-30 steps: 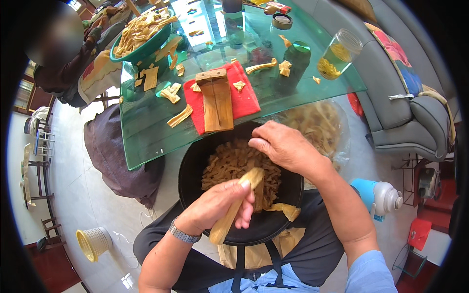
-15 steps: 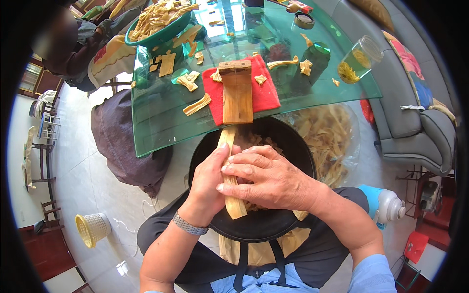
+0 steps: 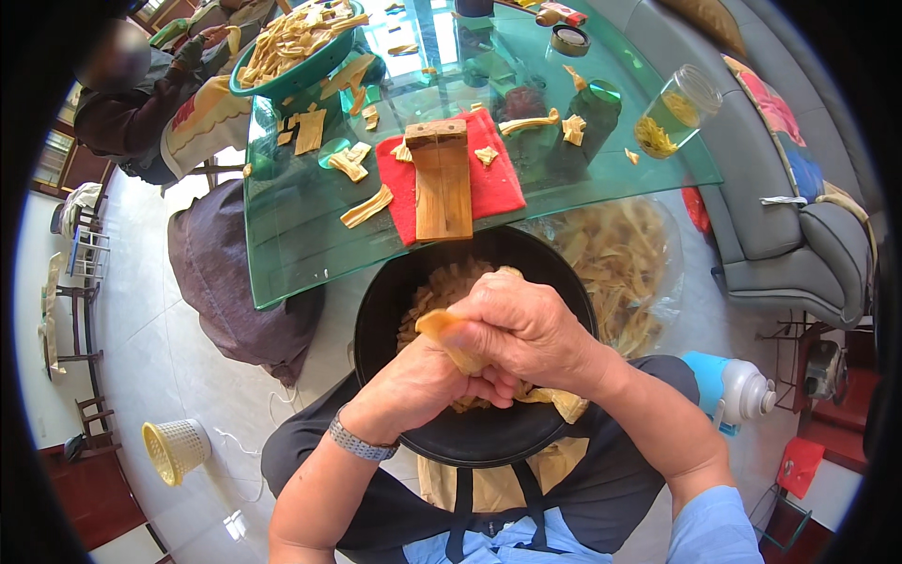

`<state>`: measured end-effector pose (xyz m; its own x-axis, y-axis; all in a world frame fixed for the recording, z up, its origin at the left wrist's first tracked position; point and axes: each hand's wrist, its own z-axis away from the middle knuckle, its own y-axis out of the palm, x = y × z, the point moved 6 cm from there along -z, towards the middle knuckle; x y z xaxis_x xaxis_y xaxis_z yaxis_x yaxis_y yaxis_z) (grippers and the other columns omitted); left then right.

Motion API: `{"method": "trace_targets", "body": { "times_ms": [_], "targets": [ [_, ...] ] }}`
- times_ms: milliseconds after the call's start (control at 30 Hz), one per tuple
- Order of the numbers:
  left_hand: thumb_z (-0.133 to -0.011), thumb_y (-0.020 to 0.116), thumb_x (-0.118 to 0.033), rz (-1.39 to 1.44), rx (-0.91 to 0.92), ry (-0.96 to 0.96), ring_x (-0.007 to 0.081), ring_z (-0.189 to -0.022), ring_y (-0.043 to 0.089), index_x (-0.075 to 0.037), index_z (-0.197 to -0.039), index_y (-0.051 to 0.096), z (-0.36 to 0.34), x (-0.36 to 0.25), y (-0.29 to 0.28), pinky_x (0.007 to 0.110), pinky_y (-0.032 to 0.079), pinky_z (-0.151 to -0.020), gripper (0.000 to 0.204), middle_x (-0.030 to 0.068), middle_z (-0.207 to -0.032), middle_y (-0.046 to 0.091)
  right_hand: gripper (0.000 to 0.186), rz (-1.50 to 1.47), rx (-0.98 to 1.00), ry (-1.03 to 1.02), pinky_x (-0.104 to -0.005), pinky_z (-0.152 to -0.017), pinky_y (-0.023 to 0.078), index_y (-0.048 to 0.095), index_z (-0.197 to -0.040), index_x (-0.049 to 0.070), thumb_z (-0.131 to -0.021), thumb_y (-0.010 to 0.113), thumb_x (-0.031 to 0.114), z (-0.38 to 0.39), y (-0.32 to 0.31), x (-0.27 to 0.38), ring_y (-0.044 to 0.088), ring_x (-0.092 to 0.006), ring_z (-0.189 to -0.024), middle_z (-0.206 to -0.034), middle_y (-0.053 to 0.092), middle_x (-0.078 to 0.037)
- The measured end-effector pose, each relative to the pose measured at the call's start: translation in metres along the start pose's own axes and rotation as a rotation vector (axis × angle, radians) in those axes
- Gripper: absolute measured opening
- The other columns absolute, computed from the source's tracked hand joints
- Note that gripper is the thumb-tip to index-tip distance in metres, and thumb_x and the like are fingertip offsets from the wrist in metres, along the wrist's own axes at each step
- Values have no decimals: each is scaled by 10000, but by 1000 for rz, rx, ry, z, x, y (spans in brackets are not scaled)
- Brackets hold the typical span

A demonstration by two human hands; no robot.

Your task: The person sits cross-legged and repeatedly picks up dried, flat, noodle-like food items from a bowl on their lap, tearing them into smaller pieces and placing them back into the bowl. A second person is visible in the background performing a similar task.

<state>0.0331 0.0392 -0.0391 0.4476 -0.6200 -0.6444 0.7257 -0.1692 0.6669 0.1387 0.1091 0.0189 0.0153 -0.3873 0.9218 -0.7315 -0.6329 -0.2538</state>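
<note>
Over the black round basin (image 3: 489,451) on my lap, a pale yellow, dried-looking strip (image 3: 436,324) is between my two hands. My right hand (image 3: 540,334) is closed on it from above, one end poking out past the thumb. Below, my left hand (image 3: 418,385) is wrapped about its lower part with curled fingers; much of the strip is hidden by both hands. Small cut pieces (image 3: 442,287) of the same stuff lie in the basin. Another yellow strip (image 3: 564,404) rests at its right rim. Just beyond, a wooden block (image 3: 443,193) with a crosspiece sits on a red cloth (image 3: 498,179).
The glass table (image 3: 310,235) carries loose strips, a teal basin (image 3: 301,77) heaped with strips, and a jar (image 3: 676,108). Right of my basin lies a clear bag (image 3: 625,273) of strips. A blue flask (image 3: 723,385) stands by my knee. Another person (image 3: 141,113) sits far left.
The long strip lay lengthwise between my hands, reaching toward the wooden block; now it is tilted and mostly covered. My right hand has turned and closed round it. The view has shifted slightly.
</note>
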Motion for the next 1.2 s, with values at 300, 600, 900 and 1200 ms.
{"method": "trace_targets", "body": {
  "times_ms": [300,600,900,1200],
  "targets": [
    [-1022,636,-129,-592,-301,-135,166,-864,678,2,-1072,694,5,-14,-3,309,565,-823,151,61,-931,677,167,32,-18,235,-324,-728,522,724,-1009,-9,-1014,690,155,6,0,-44,627,-171,-782,-831,659,-79],
    [-923,636,15,-1162,-489,341,373,-1007,647,-2,-1116,611,13,-34,-21,408,534,-895,195,167,-1084,602,343,-92,65,667,-271,-650,464,677,-844,12,-1031,694,298,14,-3,-82,523,-49,-733,-741,602,22],
    [-985,604,-4,-1356,-518,570,398,-1122,632,-10,-1155,594,14,-43,-18,431,530,-941,171,207,-1235,600,365,-528,316,797,-313,-727,480,607,-1014,44,-1133,442,349,29,42,-104,607,-118,-751,-781,671,-31],
    [-999,584,5,-1292,-580,559,342,-953,685,-13,-1150,622,14,-45,-23,375,544,-842,156,168,-1036,662,392,-890,137,851,-319,-747,556,591,-1067,51,-1113,491,427,21,39,-78,611,-141,-716,-854,636,-50]
  ]
}}
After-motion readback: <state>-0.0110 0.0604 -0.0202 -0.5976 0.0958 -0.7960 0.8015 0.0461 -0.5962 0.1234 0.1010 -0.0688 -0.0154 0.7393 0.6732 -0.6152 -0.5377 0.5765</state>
